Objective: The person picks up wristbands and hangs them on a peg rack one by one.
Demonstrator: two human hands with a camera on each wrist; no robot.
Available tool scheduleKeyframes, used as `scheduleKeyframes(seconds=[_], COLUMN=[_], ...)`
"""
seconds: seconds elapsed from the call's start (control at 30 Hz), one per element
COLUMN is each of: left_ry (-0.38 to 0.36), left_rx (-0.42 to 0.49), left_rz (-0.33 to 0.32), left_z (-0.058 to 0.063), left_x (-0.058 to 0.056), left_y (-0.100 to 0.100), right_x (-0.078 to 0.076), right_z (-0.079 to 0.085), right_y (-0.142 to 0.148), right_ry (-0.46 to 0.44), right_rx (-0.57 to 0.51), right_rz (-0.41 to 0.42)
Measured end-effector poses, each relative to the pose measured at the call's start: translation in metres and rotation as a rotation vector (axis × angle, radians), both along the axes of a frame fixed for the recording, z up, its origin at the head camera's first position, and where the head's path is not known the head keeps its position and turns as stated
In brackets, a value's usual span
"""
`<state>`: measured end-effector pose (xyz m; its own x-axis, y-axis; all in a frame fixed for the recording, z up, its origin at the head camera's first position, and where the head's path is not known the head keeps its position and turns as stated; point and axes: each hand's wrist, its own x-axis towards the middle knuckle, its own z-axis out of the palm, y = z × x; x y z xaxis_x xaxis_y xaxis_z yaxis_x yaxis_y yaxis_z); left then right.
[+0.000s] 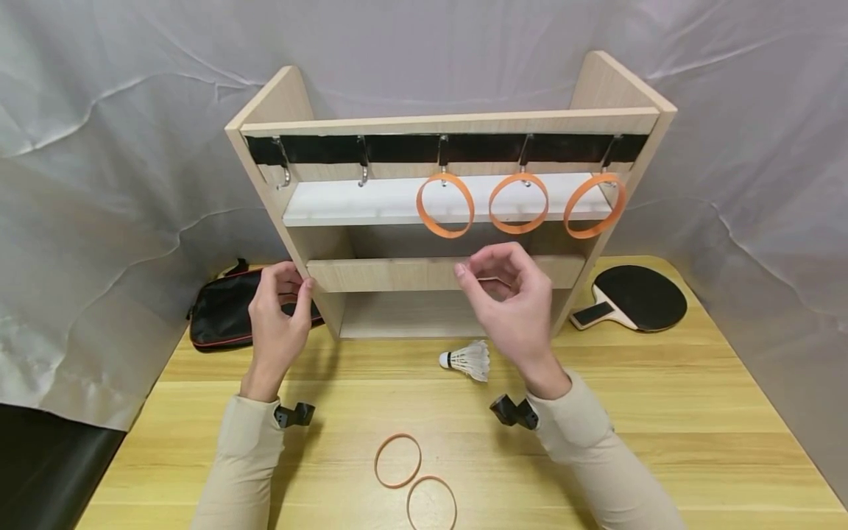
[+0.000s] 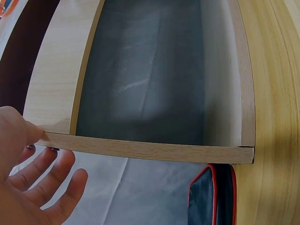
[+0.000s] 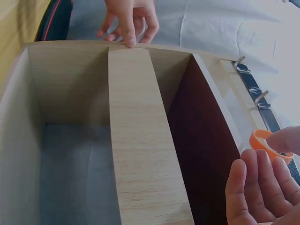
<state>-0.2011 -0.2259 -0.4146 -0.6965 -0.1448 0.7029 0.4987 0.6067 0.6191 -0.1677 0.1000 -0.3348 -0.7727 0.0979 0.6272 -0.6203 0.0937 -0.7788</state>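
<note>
My left hand [image 1: 280, 313] grips the left side panel of a small wooden shelf [image 1: 377, 276], thumb on its front edge and the other fingers on the outer side. In front of the shelf's middle board hovers my right hand [image 1: 513, 294], empty, with thumb and fingers loosely bent. Above it hang three orange rings [image 1: 445, 234] from hooks on a black strip [image 1: 404, 149]. The two left hooks [image 1: 363, 175] bear nothing. Two more orange rings [image 1: 397, 486] lie on the table near me.
A shuttlecock [image 1: 469, 361] lies on the wooden table [image 1: 662, 419] before the shelf. On the right is a black table tennis paddle [image 1: 639, 298]. A black case with red piping [image 1: 221, 313] sits left of the shelf. Grey cloth [image 1: 437, 44] hangs behind.
</note>
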Motion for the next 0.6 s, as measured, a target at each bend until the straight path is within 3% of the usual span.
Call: scheduleKeyframes(seconds=[0.6], left_ry=[0.004], left_rx=[-0.006], left_rz=[0.004], left_z=[0.001], left_x=[0.001], left_y=[0.001], right_x=[0.008], right_z=[-0.018], right_y=[-0.01], right_ry=[-0.018], right_rx=[0.048], right_rz=[0.08])
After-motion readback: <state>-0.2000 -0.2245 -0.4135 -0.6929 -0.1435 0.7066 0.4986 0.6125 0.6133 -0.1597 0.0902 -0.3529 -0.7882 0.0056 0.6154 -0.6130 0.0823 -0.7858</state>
